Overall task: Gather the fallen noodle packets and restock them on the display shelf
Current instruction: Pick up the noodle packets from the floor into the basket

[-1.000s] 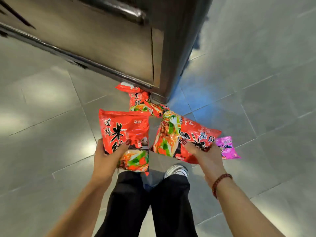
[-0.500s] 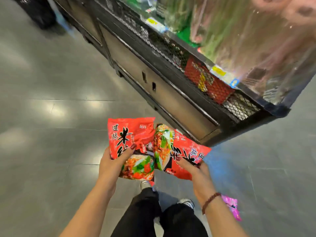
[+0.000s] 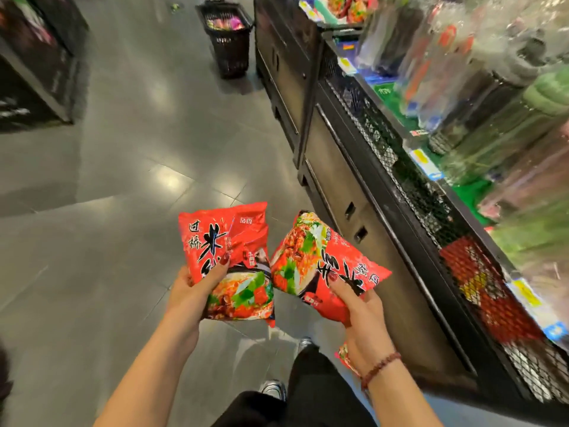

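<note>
Head view: left hand (image 3: 187, 298) grips upright noodle packet (image 3: 228, 241), perhaps two stacked; right hand (image 3: 363, 322) grips tilted noodle packet (image 3: 311, 260)

1. The left hand (image 3: 191, 291) grips the left packet (image 3: 228, 241), a red noodle pack held upright. The thumb lies across its front and the fingers (image 3: 184, 277) wrap behind.
2. The right hand (image 3: 363, 322) holds the right packet (image 3: 311, 260), also red and tilted sideways, with the thumb on its face.
3. The two packets sit just beside each other, lower corners about touching.
4. A beaded bracelet (image 3: 381, 366) circles the right wrist, and a red scrap (image 3: 345, 355) of packaging peeks out beside it.
5. The shelf (image 3: 400, 192) runs along the right, with a dark cabinet base below and a mesh front with price tags (image 3: 426, 164) above. More red packs (image 3: 483, 288) sit behind the mesh, and the goods higher up are blurred.
6. A black basket (image 3: 229, 41) stands on the grey tiled floor (image 3: 123, 180) further down the aisle, beside the shelf.
7. Dark trousers and a shoe (image 3: 272, 389) show below.
</note>
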Demonstrator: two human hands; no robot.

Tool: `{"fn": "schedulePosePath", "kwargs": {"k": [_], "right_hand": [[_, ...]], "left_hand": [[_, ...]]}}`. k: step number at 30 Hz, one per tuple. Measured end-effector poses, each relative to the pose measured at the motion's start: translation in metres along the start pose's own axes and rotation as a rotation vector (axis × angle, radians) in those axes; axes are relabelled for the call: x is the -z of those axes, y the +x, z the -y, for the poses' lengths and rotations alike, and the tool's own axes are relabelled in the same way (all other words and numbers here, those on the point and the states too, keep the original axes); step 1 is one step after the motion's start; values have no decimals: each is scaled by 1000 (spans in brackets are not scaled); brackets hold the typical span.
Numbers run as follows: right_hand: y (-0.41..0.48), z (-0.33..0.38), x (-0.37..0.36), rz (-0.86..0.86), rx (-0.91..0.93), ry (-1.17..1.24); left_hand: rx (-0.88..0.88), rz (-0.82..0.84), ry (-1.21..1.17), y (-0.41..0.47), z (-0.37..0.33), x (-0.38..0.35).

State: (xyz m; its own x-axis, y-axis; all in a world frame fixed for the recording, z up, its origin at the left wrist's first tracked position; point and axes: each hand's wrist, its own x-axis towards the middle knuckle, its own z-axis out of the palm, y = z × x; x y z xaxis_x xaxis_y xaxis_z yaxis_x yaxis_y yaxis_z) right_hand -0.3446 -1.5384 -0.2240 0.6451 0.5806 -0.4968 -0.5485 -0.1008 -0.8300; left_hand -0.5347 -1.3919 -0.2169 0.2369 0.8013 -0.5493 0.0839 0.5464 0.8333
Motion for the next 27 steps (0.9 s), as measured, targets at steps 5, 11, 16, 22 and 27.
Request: {"fn": "schedulePosePath", "kwargs": {"k": [5,11,16,22,27], "right_hand": [[65,35,-39,67,-1,-47],[187,97,-93,214,-8,-114],[281,151,-135,264,-14,-141],[359,184,-184,257,-55,-91],[427,196,-248,260,-56,-103]], "left_hand": [[27,-107,-113,56,-29,-11],[-14,-188,-176,147,-96,-54],[-56,-214,-206,217,-159,-90],[-29,-290,-221,288,-203,-105],[-35,-293,-191,370,-248,-102]]}}
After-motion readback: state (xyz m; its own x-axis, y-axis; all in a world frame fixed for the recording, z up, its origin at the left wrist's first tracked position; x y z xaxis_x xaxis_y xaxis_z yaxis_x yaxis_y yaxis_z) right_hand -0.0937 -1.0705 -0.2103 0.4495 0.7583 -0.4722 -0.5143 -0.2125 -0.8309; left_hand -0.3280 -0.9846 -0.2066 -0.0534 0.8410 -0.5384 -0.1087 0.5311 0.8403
